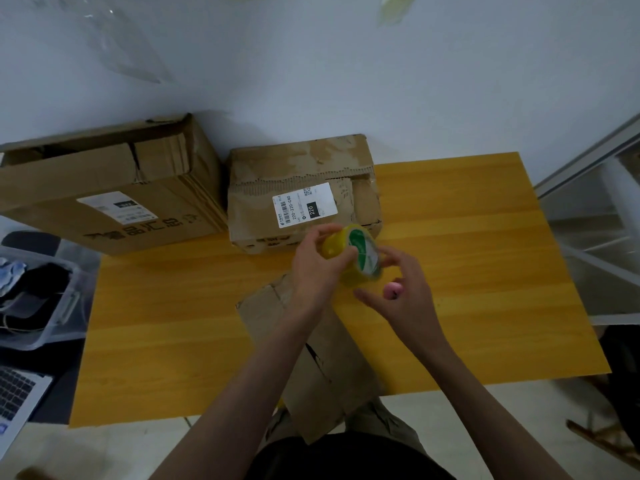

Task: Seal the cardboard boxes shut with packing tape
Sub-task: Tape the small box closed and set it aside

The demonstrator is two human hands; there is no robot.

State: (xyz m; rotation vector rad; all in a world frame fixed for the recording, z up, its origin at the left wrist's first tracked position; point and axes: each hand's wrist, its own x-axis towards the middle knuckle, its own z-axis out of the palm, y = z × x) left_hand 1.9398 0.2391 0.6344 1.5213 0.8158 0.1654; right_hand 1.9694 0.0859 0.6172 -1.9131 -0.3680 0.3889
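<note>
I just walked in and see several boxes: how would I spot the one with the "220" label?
Find the yellow wooden table. At its far edge by the wall stand two cardboard boxes; take the smaller box, right of the large box. Only it has torn, peeling cardboard and a white label printed "220".

A: Setting?
B: Looks like a small office or back room used for packing. Plain white wall [381, 81], yellow wood-grain table [485, 271] pushed against it.
A: Evidence?
B: Worn shipping cartons with printed labels: large one [104, 188] at left, smaller one [298, 188] beside it. Open laptop [17, 393] and a clear plastic storage bin [65, 306] at the left edge. Glass partition with metal frame [595, 188] on the right.
</note>
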